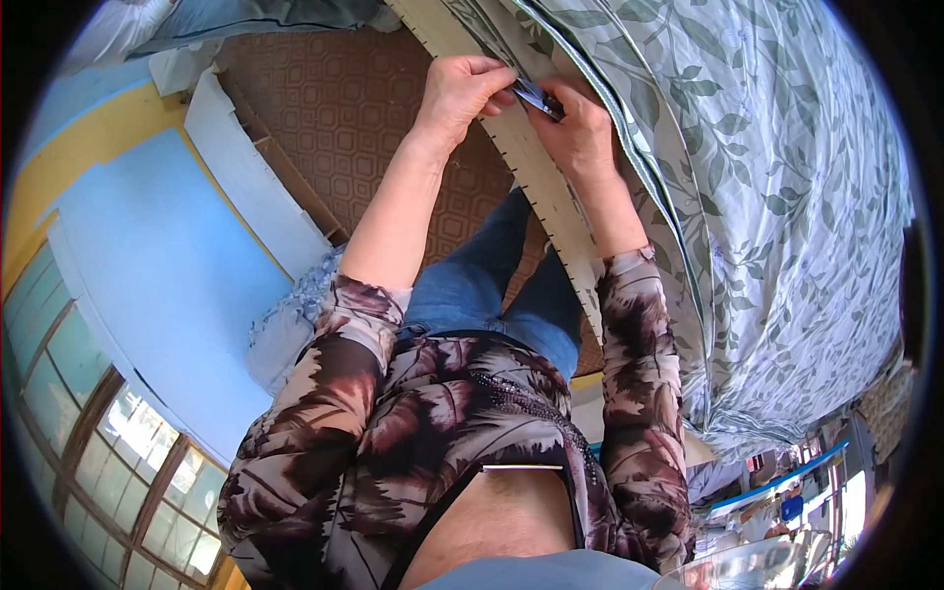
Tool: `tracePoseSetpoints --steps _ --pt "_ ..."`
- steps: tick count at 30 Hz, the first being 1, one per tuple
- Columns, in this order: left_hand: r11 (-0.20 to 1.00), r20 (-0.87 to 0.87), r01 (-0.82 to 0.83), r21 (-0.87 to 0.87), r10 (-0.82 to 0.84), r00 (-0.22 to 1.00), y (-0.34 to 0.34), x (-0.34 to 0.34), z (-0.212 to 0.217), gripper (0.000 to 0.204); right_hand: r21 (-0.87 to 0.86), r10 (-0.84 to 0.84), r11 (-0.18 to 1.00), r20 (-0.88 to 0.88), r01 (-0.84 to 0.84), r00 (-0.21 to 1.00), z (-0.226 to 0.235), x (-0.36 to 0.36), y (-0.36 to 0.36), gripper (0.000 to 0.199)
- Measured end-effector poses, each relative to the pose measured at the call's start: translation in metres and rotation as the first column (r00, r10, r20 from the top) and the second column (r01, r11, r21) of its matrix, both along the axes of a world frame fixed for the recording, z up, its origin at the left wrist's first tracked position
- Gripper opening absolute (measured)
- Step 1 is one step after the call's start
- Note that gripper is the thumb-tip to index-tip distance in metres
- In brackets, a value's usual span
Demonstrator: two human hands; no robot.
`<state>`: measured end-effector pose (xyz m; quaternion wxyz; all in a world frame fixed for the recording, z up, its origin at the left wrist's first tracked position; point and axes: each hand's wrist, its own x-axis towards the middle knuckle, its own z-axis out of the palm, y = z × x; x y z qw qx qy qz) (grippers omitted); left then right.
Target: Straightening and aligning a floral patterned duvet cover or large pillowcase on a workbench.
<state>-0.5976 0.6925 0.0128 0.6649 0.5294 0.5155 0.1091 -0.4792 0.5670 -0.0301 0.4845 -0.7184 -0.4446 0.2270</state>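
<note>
My right hand (pixel 578 128) is closed around a pair of small scissors (pixel 538 98) with shiny metal blades and dark handles, over the edge of the wooden rail. Close by on the left, my left hand (pixel 460 96) has thumb and fingertips pinched together near the scissors' tip. What that pinch holds, if anything, is too small to make out. Right beside both hands lies a quilted cloth (pixel 728 118), white with grey-green leaves. A dark green edge runs along its folded layers. Beneath the hands passes a pale wooden rail (pixel 536 182) with a row of small dark marks along its side.
Brown patterned floor (pixel 324 108) shows beyond my left arm. A blue wall panel (pixel 157 285) and a white board (pixel 246 167) stand at the left, above a paned window (pixel 118 442). Assorted items lie around a blue-edged shelf (pixel 787 482) at the lower right.
</note>
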Motion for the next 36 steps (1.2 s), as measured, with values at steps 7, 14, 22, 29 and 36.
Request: tracePoseSetpoints --steps 7,14,22,29,36 --pt "0.999 0.025 -0.049 -0.001 0.049 0.998 -0.002 0.002 -0.01 0.011 -0.002 0.008 1.0 -0.055 -0.008 0.998 0.002 0.003 -0.001 0.027" --pt "0.97 -0.045 -0.026 0.24 0.038 0.998 -0.013 0.005 -0.009 0.011 -0.024 -0.073 0.997 -0.034 0.072 0.997 0.004 0.002 0.002 0.024" --pt "0.939 -0.048 -0.022 0.344 0.041 0.998 -0.011 -0.008 -0.016 0.011 -0.087 -0.119 0.989 -0.039 0.116 0.992 0.012 0.005 0.008 0.021" --pt "0.939 -0.073 0.011 0.344 0.015 0.997 -0.019 0.004 0.002 0.014 -0.113 -0.114 0.988 -0.04 0.109 0.993 0.013 0.009 0.006 0.021" --pt "0.991 -0.027 -0.079 0.109 0.083 0.996 -0.012 0.021 -0.001 0.014 -0.161 -0.109 0.982 -0.052 0.099 0.993 0.014 0.011 0.008 0.021"
